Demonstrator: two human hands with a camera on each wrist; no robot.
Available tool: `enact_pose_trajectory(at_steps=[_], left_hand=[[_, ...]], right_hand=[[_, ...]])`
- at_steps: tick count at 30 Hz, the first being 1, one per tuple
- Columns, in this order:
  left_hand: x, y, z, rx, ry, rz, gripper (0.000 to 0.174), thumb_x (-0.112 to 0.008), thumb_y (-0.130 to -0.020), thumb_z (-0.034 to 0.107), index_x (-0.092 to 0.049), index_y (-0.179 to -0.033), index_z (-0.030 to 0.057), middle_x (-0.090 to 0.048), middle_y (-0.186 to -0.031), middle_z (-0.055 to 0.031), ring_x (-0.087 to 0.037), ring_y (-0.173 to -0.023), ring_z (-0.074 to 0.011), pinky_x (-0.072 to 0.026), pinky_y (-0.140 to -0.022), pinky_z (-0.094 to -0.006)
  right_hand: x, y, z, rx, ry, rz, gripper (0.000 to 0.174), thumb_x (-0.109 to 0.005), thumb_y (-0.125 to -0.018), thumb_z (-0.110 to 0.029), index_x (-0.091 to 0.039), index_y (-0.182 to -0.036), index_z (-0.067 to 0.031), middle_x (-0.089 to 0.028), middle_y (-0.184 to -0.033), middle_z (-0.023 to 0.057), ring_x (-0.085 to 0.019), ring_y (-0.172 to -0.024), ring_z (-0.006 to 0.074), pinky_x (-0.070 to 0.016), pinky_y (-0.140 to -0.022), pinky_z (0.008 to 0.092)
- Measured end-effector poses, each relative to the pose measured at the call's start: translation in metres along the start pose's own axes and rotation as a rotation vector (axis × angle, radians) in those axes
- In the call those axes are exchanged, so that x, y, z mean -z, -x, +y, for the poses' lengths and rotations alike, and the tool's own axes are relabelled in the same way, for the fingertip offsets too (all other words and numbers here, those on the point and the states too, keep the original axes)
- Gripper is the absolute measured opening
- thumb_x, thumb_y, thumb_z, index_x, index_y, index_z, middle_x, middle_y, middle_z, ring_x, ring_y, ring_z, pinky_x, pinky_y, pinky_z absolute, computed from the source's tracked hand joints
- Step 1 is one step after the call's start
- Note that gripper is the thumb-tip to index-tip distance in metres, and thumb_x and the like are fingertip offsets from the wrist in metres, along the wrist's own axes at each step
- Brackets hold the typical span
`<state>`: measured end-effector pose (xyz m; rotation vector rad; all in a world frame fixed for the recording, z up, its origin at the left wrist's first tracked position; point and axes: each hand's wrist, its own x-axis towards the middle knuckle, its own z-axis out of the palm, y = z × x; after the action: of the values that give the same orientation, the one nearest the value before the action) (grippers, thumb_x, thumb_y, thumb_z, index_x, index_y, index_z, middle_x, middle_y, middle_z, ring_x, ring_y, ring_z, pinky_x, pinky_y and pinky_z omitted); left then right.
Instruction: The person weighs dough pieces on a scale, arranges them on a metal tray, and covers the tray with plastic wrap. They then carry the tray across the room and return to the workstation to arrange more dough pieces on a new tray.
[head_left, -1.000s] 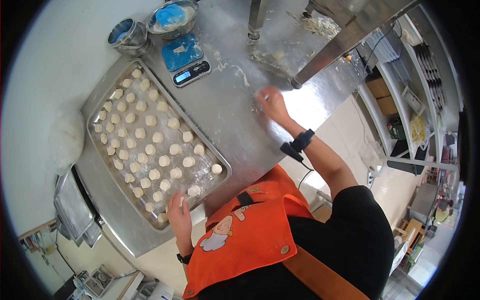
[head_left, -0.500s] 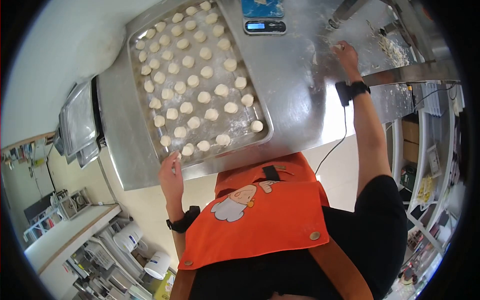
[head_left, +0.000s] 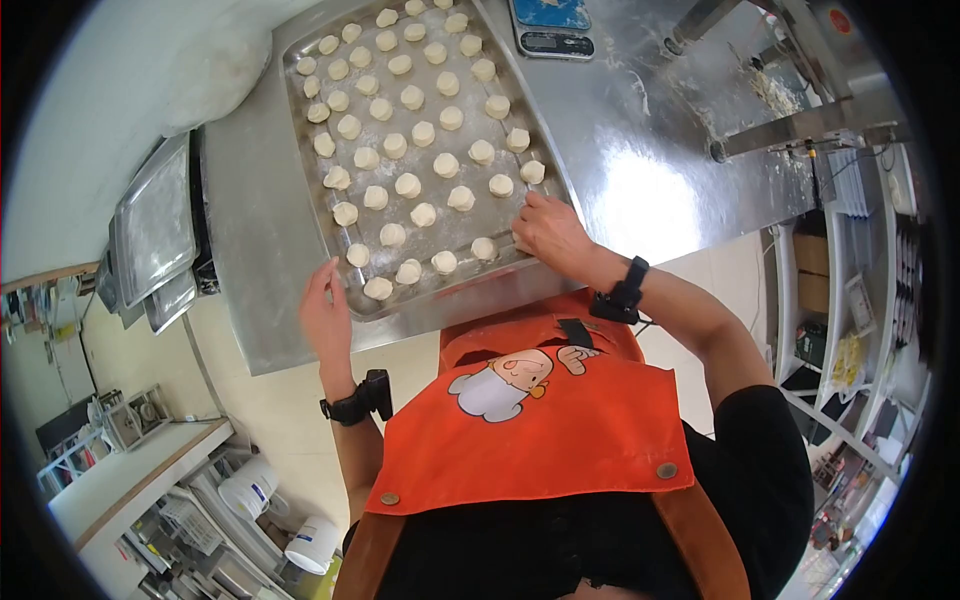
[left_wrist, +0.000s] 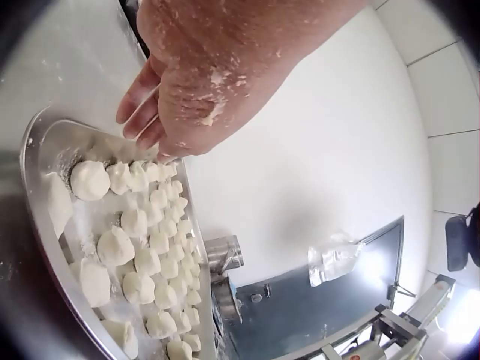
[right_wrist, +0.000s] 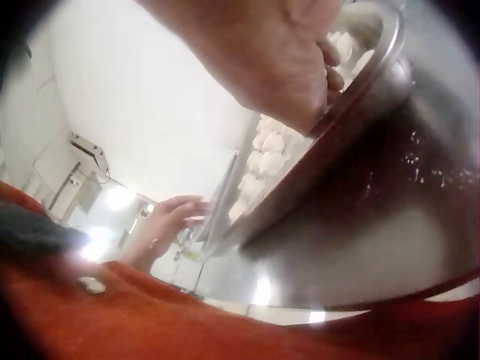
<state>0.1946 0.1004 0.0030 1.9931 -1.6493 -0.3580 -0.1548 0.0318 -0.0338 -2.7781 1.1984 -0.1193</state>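
Observation:
A large metal tray [head_left: 330,240] holds rows of small pale dough pieces [head_left: 423,215]. At its front left corner my left hand [head_left: 325,310] has its fingers extended and nothing in them, close to the nearest dough piece [head_left: 378,289]. The left wrist view shows the fingers [left_wrist: 139,112] of that hand straight over the tray edge. My right hand [head_left: 555,235] reaches over the front right rim with bent fingers, pinching a small dough piece low inside the tray. Most of that piece is hidden by the hand, and fingertips [right_wrist: 334,79] sit just inside the rim.
The tray lies on a steel table [head_left: 260,200]. Behind it to the right sits a digital scale [head_left: 555,40] with a blue top. Metal legs [head_left: 800,125] stand on the table's right side among dough scraps [head_left: 775,90]. More trays [head_left: 155,230] lean at the left.
My right hand came from the table's right side to the tray's front right corner with a dough piece. My left hand let go of a dough piece at the front left corner.

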Motion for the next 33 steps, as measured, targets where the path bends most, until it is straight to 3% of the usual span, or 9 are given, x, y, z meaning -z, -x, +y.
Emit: enact_pose_trajectory(at_steps=[5,8,10,17,19,25,30,31,33], left_hand=[[-0.002,-0.007,-0.026,-0.106,0.049,-0.012,0.024,-0.054,-0.09,0.006,-0.063,-0.112,0.0042,-0.064,-0.109,-0.0136,-0.063,-0.093,-0.0278,-0.0502,-0.079,-0.0346],[-0.005,-0.009,-0.044,-0.051,0.058,0.005,0.027,-0.054,-0.09,0.006,-0.061,-0.116,0.0036,-0.063,-0.11,-0.0134,-0.063,-0.091,-0.0273,-0.0504,-0.078,-0.0353],[-0.004,-0.013,-0.047,-0.004,0.039,-0.02,0.029,-0.055,-0.09,0.007,-0.059,-0.118,0.0032,-0.063,-0.108,-0.0139,-0.063,-0.09,-0.0271,-0.0503,-0.077,-0.0358],[-0.018,-0.024,-0.052,-0.06,-0.068,-0.007,0.03,-0.056,-0.09,0.012,-0.058,-0.118,0.0016,-0.063,-0.099,-0.0156,-0.063,-0.083,-0.0269,-0.0499,-0.076,-0.0364],[-0.011,-0.021,-0.05,-0.022,-0.048,0.023,0.03,-0.057,-0.09,0.014,-0.058,-0.118,0.0013,-0.063,-0.099,-0.016,-0.062,-0.083,-0.0277,-0.0497,-0.075,-0.0368],[0.045,-0.05,-0.07,0.014,-0.111,0.033,0.028,-0.056,-0.091,0.018,-0.061,-0.111,-0.0007,-0.065,-0.097,-0.017,-0.063,-0.082,-0.0257,-0.0492,-0.073,-0.0357],[0.087,-0.186,-0.115,-0.109,0.013,0.171,0.025,-0.052,-0.091,0.018,-0.065,-0.096,-0.0018,-0.067,-0.078,-0.0137,-0.066,-0.072,-0.023,-0.0497,-0.068,-0.0341],[0.104,-0.223,-0.096,0.023,0.17,0.194,0.025,-0.052,-0.09,0.018,-0.066,-0.093,-0.0019,-0.067,-0.076,-0.0132,-0.067,-0.07,-0.0232,-0.0501,-0.068,-0.0345],[0.103,-0.302,-0.113,-0.042,0.471,0.224,0.023,-0.053,-0.088,0.016,-0.066,-0.093,-0.0025,-0.068,-0.078,-0.0155,-0.068,-0.074,-0.0235,-0.0514,-0.072,-0.0338]], right_hand=[[0.032,0.008,-0.013,-0.17,-0.118,-0.054,0.025,-0.07,-0.076,-0.03,-0.068,-0.09,-0.0098,-0.061,-0.083,0.0066,-0.057,-0.09,0.0224,-0.0479,-0.076,0.0343],[0.063,0.032,0.003,-0.684,-0.251,0.155,0.031,-0.063,-0.083,-0.038,-0.068,-0.099,-0.0123,-0.063,-0.086,0.0107,-0.059,-0.09,0.0279,-0.0492,-0.078,0.0379],[0.056,0.057,0.037,-0.89,-0.304,0.165,0.029,-0.057,-0.089,-0.035,-0.068,-0.104,-0.012,-0.065,-0.097,0.0136,-0.063,-0.089,0.0288,-0.0499,-0.08,0.0395],[-0.016,0.064,0.06,-0.925,-0.857,0.246,0.042,-0.047,-0.095,-0.038,-0.063,-0.106,-0.0006,-0.067,-0.09,0.0175,-0.064,-0.085,0.0287,-0.0474,-0.079,0.037],[-0.018,0.052,0.064,-0.833,-0.773,0.331,0.042,-0.047,-0.096,-0.037,-0.063,-0.103,0.0009,-0.067,-0.09,0.017,-0.065,-0.084,0.0291,-0.0483,-0.078,0.0368],[0.022,0.013,0.08,-0.774,-0.849,0.37,0.032,-0.049,-0.097,-0.027,-0.063,-0.087,0.0,-0.064,-0.073,0.0066,-0.061,-0.071,0.0135,-0.0484,-0.066,0.0282],[0.072,-0.043,0.061,-0.687,-0.901,0.375,0.034,-0.049,-0.098,-0.026,-0.062,-0.084,0.0013,-0.059,-0.068,0.0034,-0.055,-0.066,0.0103,-0.0454,-0.063,0.0264],[0.081,-0.058,0.051,-0.659,-0.87,0.379,0.034,-0.05,-0.098,-0.026,-0.061,-0.083,0.0015,-0.058,-0.068,0.0031,-0.054,-0.065,0.0096,-0.0449,-0.063,0.0258],[0.103,-0.086,0.024,-0.637,-0.855,0.391,0.031,-0.049,-0.098,-0.023,-0.061,-0.083,0.0017,-0.059,-0.069,0.0031,-0.054,-0.067,0.0098,-0.0438,-0.064,0.0251]])
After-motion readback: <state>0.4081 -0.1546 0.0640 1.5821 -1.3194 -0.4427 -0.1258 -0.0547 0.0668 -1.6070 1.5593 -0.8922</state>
